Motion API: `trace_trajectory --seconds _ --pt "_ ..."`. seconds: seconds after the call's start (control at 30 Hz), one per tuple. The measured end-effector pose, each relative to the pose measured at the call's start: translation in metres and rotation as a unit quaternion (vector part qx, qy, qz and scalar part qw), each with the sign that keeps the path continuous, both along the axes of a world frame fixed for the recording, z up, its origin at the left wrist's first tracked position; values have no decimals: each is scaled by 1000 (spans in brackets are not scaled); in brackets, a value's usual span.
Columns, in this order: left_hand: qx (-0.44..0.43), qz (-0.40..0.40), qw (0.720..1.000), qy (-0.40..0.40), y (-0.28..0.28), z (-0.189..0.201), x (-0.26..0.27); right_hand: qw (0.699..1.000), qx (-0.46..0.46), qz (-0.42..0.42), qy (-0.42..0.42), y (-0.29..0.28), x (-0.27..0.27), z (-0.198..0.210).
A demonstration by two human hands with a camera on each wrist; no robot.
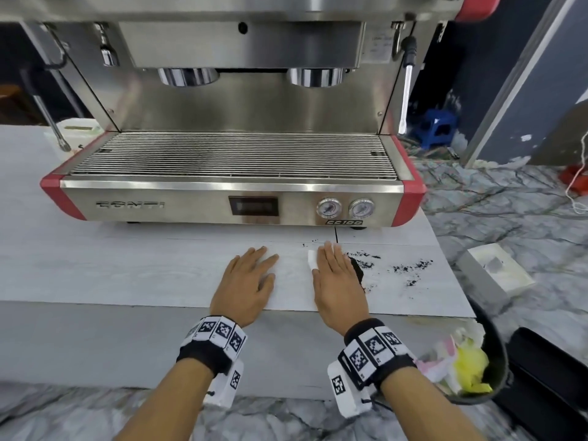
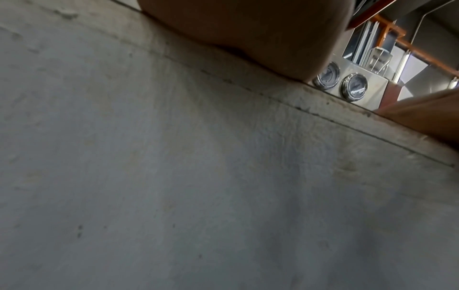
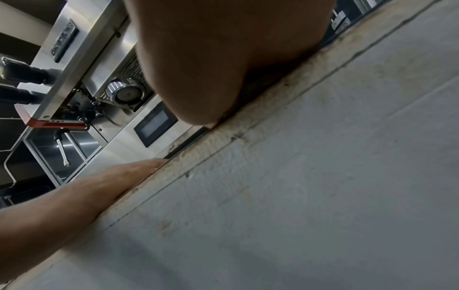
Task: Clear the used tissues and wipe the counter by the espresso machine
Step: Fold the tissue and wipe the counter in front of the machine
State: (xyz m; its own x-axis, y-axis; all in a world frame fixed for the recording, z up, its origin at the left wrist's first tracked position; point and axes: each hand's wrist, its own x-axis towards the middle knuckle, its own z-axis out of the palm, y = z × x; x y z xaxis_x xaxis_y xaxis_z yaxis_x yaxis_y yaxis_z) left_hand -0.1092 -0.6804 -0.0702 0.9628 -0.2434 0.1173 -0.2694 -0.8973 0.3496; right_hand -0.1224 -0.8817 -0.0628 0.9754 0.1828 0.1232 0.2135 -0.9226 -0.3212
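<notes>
Both hands lie flat on the pale counter (image 1: pixel 127 268) in front of the espresso machine (image 1: pixel 229 205). My left hand (image 1: pixel 251 275) rests palm down on bare counter, fingers straight. To its right, my right hand (image 1: pixel 334 275) presses with straight fingers on a white tissue (image 1: pixel 312 260), which shows only at the hand's left edge. A dark clump of coffee grounds (image 1: pixel 358 270) sits against that hand's right side. More loose grounds (image 1: pixel 410 267) are scattered further right. The wrist views show only each palm heel (image 2: pixel 248 29) (image 3: pixel 223 58) on the counter edge.
A black bin (image 1: pixel 496 354) holding crumpled pink and yellow tissues (image 1: pixel 471 361) stands low at the right, beside the counter's end. A white box (image 1: pixel 496 268) lies on the marble floor past the counter. A steam wand (image 1: pixel 405 100) hangs at the machine's right side.
</notes>
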Motion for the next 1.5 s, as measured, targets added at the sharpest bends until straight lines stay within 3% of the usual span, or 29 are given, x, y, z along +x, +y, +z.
trace_trajectory --seconds 0.2,0.47,0.83,1.03,1.27,1.5 --pt "-16 1 1000 -2 1 -1 0 999 27 38 9 41 16 -3" --pt "-14 4 1000 -2 1 -3 2 998 -25 44 42 49 41 -11" --pt "-4 2 1000 9 1 0 0 995 -50 -66 46 7 49 -7" --pt "-8 -1 1000 10 2 1 0 992 -18 -116 48 -7 40 0" --pt "-6 -1 1000 -4 1 1 0 999 0 -26 33 33 46 1" --pt "1 -1 1000 -3 2 1 0 998 -53 -25 35 27 50 -11"
